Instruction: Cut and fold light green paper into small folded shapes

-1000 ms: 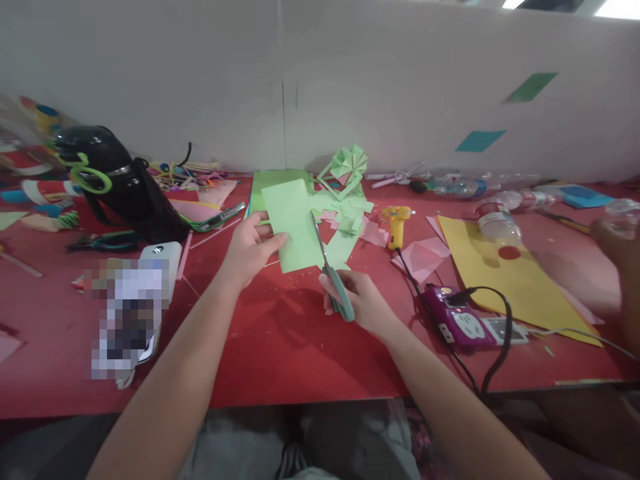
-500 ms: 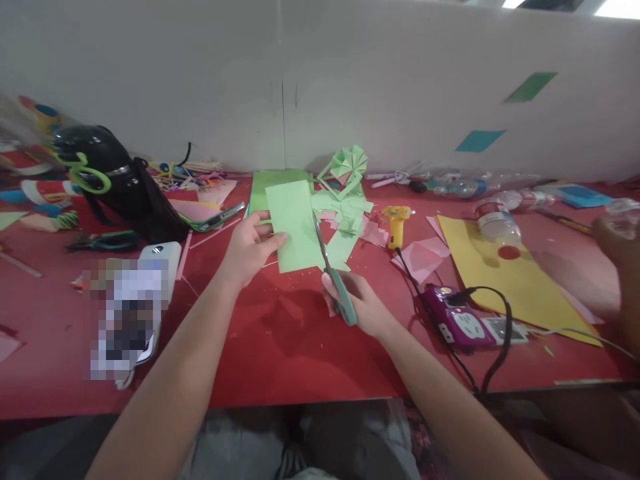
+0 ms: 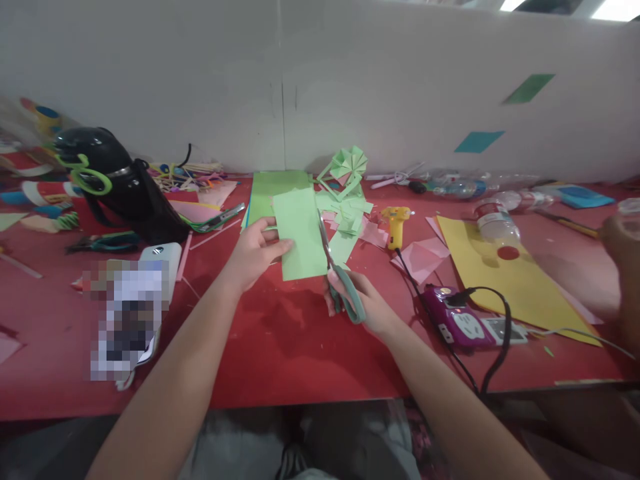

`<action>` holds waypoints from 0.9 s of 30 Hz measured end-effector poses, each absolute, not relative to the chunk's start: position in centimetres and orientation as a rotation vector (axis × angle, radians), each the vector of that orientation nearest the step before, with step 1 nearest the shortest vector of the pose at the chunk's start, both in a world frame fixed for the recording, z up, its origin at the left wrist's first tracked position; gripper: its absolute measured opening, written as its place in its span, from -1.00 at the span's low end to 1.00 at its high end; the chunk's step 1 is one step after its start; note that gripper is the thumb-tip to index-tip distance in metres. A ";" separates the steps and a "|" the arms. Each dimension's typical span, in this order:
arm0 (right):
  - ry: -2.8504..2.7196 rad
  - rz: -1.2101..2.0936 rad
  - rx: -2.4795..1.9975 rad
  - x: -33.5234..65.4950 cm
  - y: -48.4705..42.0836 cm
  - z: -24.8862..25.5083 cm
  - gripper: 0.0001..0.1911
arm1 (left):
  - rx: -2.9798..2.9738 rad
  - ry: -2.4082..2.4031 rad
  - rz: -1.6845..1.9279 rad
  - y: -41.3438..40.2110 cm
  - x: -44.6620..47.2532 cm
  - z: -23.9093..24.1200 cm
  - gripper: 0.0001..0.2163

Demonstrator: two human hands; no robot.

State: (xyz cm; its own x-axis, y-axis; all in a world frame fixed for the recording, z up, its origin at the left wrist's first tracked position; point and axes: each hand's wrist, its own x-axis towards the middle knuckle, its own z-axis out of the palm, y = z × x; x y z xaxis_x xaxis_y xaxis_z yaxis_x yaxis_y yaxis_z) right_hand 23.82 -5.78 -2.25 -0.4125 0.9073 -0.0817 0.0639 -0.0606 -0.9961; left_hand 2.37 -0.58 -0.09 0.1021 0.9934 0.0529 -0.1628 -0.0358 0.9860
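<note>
My left hand [image 3: 257,253] pinches the left edge of a light green sheet of paper [image 3: 301,237], held up above the red table. Green-handled scissors [image 3: 345,283] are in my right hand [image 3: 363,300], their blades pointing away from me along the sheet's right edge. Whether the blades touch the paper I cannot tell. Behind the sheet lie a darker green stack of paper [image 3: 265,183] and a pile of light green paper scraps [image 3: 345,217]. A folded green paper wheel [image 3: 350,163] stands at the back, against the wall.
Right of my hands are a yellow glue gun [image 3: 396,227], a purple power strip [image 3: 463,320] with cables, yellow paper [image 3: 520,287] and a plastic bottle [image 3: 497,223]. A black flask [image 3: 120,180] and a phone [image 3: 165,260] lie left. Another person's hand [image 3: 617,240] is at far right.
The light green sheet and my left hand have shifted slightly right and toward me. The scissors have turned a little, showing their handle loops wider.
</note>
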 end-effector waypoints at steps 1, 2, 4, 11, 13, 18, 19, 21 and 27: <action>-1.516 1.543 -1.080 23.8 -5.8 -2.2 -0.48 | 1.172 0.986 1.207 -0.7 2.4 -0.1 -0.53; -1.511 1.535 -1.094 23.8 -5.8 -2.1 -0.48 | 1.178 0.977 1.181 -0.8 2.5 -0.1 -0.52; -1.521 1.517 -1.120 23.8 -5.8 -2.0 -0.48 | 1.195 0.955 1.138 -0.9 2.6 -0.1 -0.51; -1.597 1.477 -1.158 24.0 -5.9 -2.0 -0.47 | 1.133 0.948 1.101 -0.8 2.6 -0.3 -0.55; -1.622 1.469 -1.158 23.9 -5.9 -1.8 -0.46 | 1.061 0.986 1.128 -0.6 2.6 -0.4 -0.62; -1.643 1.465 -1.157 23.6 -6.0 -1.3 -0.45 | 1.047 1.046 1.209 -0.4 2.7 -0.7 -0.64; -1.639 1.467 -1.157 23.6 -6.0 -1.3 -0.45 | 1.061 1.048 1.214 -0.4 2.7 -0.7 -0.64; -1.626 1.474 -1.159 23.6 -6.1 -1.4 -0.46 | 1.084 1.042 1.223 -0.5 2.8 -0.6 -0.63; -1.616 1.477 -1.162 23.6 -6.1 -1.4 -0.47 | 1.155 1.010 1.240 -0.5 2.6 -0.8 -0.60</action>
State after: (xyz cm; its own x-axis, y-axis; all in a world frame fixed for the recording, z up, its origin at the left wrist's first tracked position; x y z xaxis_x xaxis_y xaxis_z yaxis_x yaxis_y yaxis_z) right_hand 23.59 -6.13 -1.41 -0.3949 0.9135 -0.0981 0.1797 -0.0279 -0.9833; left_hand 2.63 -0.53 -0.77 0.0858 0.9955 0.0411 -0.1614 -0.0269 0.9865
